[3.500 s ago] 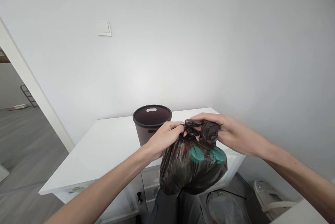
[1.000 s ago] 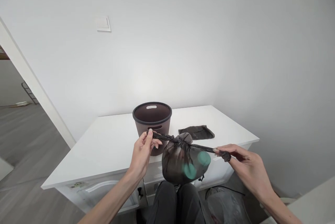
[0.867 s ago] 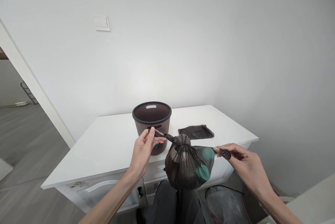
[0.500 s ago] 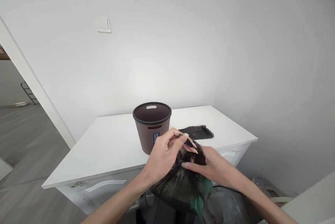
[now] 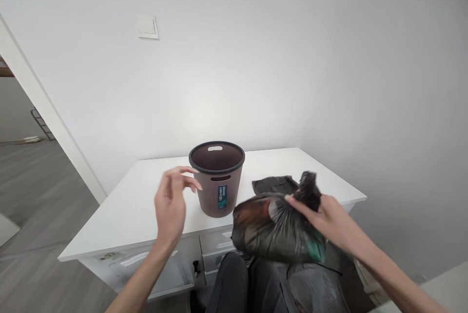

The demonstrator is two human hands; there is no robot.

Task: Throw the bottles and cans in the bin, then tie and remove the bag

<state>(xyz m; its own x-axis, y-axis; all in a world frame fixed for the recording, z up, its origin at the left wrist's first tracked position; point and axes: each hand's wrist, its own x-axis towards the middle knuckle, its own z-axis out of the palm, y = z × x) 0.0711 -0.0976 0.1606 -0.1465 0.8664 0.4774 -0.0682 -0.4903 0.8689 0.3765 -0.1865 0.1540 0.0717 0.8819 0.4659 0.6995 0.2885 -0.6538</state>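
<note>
Right hand [image 5: 329, 218] closed on the knotted neck of the full black bag [image 5: 274, 230], held in the air just before the desk [image 5: 146, 201] edge, apparently so one grip bears its weight; left hand [image 5: 170, 205] open and empty beside the brown bin [image 5: 217, 181].

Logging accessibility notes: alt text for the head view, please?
The right hand holds a tied black bag by its knot before a white table; the left hand hangs open beside a brown bin on it. A folded dark bag lies near the bin.
</note>
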